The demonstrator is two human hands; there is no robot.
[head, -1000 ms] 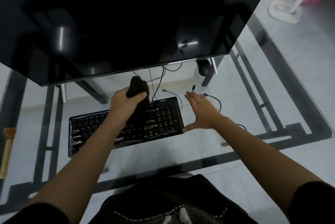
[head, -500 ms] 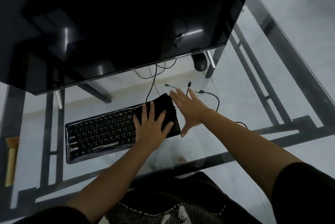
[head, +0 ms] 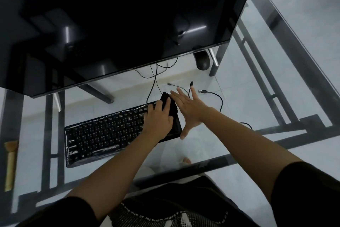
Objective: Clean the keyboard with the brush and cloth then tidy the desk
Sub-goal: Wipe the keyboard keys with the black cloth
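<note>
I think this is the wiping step: my left hand (head: 157, 118) grips the cloth (head: 173, 110) on the 3 o'clock end of the keyboard (head: 103, 134), my right hand (head: 189, 109) lies open beside it, so next I should rub toward 9 o'clock.

1. The big black monitor (head: 119, 24) hangs over the back of the glass desk (head: 211, 165). Only a low gap shows under its edge.
2. The keyboard (head: 103, 134) fills the middle. The left hand (head: 158, 119), holding the cloth (head: 173, 107), covers its right end.
3. The right hand (head: 190, 109) lies flat just beside that end, so it is tight there.
4. Loose cables (head: 202, 91) curl behind and right of the right hand.
5. Bare glass lies in front of the keyboard and far to the right.
6. A wooden thing (head: 11, 164) lies at the left edge, well apart.
</note>
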